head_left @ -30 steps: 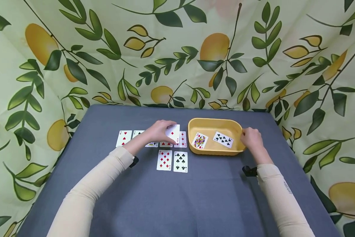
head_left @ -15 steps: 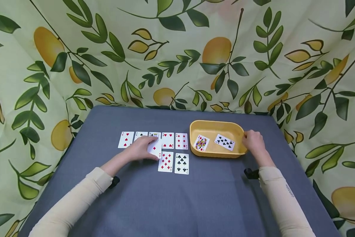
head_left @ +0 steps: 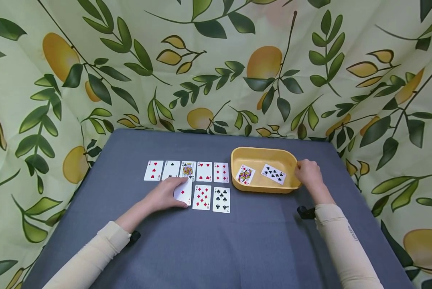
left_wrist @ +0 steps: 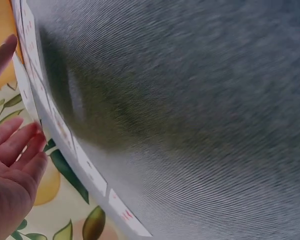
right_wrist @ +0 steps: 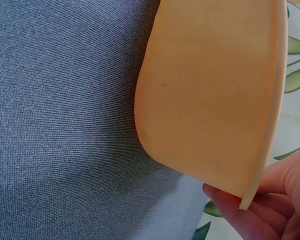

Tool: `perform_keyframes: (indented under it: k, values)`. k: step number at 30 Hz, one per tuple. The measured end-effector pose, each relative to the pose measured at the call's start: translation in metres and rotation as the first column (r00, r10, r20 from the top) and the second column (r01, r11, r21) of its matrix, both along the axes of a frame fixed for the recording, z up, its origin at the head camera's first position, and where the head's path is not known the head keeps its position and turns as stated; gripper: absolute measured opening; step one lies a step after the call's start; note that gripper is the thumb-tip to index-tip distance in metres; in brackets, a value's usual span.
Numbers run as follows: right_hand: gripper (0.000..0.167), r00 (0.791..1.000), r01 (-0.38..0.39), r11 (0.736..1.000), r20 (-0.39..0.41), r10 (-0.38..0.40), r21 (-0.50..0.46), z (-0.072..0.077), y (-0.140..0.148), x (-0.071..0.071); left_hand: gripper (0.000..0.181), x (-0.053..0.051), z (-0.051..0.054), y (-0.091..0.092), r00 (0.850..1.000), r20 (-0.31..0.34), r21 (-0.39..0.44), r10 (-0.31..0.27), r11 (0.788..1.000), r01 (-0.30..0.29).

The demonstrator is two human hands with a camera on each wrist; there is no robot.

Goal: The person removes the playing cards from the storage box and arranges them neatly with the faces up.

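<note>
My left hand (head_left: 162, 195) pinches an ace of diamonds playing card (head_left: 184, 193) at its edges, thumb below and fingers above. That card lies at the left end of a lower row, beside an eight of diamonds (head_left: 201, 197) and a seven of clubs (head_left: 221, 200). In the left wrist view the card (left_wrist: 25, 87) appears as a thin white slope between thumb and fingers. My right hand (head_left: 308, 173) grips the right-end rim of a yellow tray (head_left: 264, 150); the right wrist view shows fingers under that rim. Inside the tray lie a queen of diamonds (head_left: 245, 174) and a clubs card (head_left: 273, 174).
Above the lower row runs an upper row: a three of hearts (head_left: 153, 170), a spades card (head_left: 171, 169), a king (head_left: 188, 168), a hearts card (head_left: 204, 171) and a six of diamonds (head_left: 221, 171). A leaf-patterned curtain (head_left: 216, 60) borders the blue-grey tabletop (head_left: 216, 249).
My left hand has carried the ace of diamonds from over the upper row leftward and toward me, down beside the eight of diamonds. My right hand stays on the tray's rim.
</note>
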State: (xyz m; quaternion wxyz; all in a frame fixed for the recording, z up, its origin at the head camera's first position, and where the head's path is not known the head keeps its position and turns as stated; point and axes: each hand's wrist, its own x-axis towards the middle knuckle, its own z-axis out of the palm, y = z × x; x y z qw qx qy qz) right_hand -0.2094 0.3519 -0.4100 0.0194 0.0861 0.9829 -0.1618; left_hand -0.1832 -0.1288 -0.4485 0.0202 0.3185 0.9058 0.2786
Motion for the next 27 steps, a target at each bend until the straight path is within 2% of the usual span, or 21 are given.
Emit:
perform_keyframes:
  k: [4, 17, 27]
  values:
    - [0.02, 1.0, 0.004, 1.0, -0.002, -0.004, 0.002, 0.0003, 0.0008, 0.0006, 0.08, 0.0011, -0.0023, -0.0011, 1.0, -0.015, -0.011, -0.017, 1.0, 0.016]
    - [0.019, 1.0, 0.01, 1.0, 0.016, -0.01, -0.006, -0.0015, 0.0013, 0.0012, 0.076, 0.0039, -0.0053, -0.0037, 0.994, 0.04, -0.054, -0.1, 0.993, 0.102]
    - [0.017, 1.0, 0.01, 1.0, -0.006, -0.01, -0.006, -0.0008, -0.0003, 0.0002, 0.078, 0.0067, -0.007, -0.0056, 0.993, 0.066, -0.067, -0.094, 0.993, 0.098]
